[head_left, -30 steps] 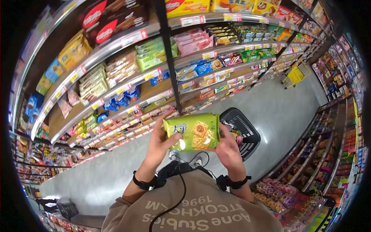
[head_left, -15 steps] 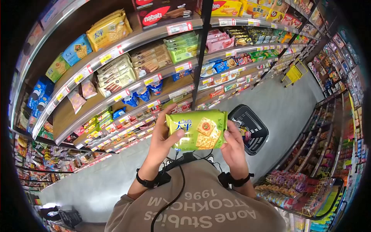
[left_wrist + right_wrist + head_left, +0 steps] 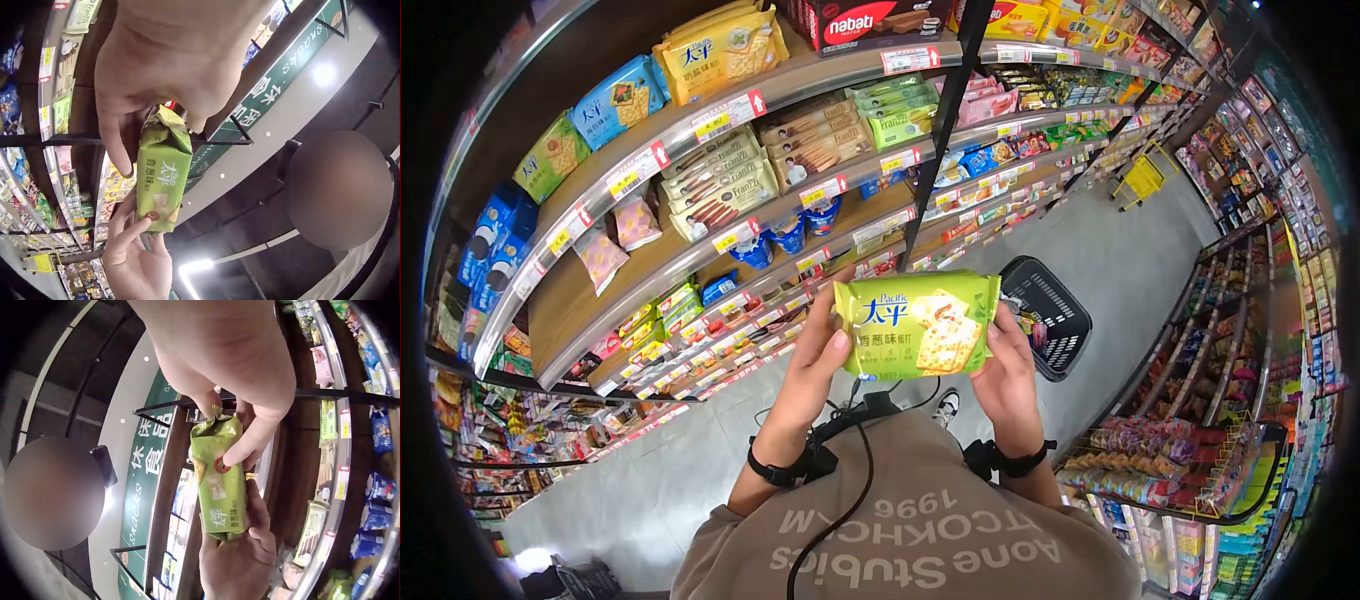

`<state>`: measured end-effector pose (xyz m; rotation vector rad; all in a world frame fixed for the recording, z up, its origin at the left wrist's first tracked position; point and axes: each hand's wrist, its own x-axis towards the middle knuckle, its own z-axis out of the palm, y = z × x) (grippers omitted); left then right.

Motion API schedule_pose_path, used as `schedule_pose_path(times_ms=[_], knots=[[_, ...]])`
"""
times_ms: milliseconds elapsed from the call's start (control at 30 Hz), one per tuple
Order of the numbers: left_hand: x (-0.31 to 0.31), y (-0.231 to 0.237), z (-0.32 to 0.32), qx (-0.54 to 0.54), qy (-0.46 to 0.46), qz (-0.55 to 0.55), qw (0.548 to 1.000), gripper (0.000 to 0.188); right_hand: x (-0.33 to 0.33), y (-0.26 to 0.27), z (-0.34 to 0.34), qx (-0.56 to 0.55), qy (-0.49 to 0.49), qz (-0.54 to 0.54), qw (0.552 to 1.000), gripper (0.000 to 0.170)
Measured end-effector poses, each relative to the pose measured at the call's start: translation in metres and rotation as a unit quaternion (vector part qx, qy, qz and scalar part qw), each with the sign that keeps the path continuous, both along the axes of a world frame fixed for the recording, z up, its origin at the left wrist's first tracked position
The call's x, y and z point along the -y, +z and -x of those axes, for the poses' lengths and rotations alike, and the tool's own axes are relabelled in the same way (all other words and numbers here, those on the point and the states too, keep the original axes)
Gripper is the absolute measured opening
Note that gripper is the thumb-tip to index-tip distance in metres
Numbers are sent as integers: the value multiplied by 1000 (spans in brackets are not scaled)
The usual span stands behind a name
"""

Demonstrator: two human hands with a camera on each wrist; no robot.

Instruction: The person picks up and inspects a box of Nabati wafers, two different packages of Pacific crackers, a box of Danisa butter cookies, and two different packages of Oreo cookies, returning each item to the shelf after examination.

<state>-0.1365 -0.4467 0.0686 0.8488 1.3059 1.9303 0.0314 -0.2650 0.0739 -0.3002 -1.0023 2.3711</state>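
Green packet [image 3: 917, 325], front lettering bared
The left hand's [image 3: 805, 378] thumb has shifted edgeward, uncovering print; fingers there and on the right hand [image 3: 1007, 378] grip 2 ends.

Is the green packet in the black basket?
No, the left hand and right hand hold the green packet, and the black basket stands on the floor.

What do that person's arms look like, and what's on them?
The left grip and right grip have no gloves. Each wrist wears a black strap with a chunky black piece. Grey-brown sleeves end short of the straps. A black cable crosses the top, which has pale letters.
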Motion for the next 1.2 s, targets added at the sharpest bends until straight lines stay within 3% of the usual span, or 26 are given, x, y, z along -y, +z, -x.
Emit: schedule_pose_path(times_ms=[300, 800, 1200], knots=[[9, 7, 5, 32, -30, 1, 999, 61, 14, 8, 0, 23, -3, -45, 999, 47], [40, -10, 17, 17, 1, 38, 999, 62, 38, -24, 8, 38, 26, -43, 998, 52], [95, 17, 49, -15, 4, 25, 1000, 57, 63, -15, 53, 16, 122, -123, 985, 58]])
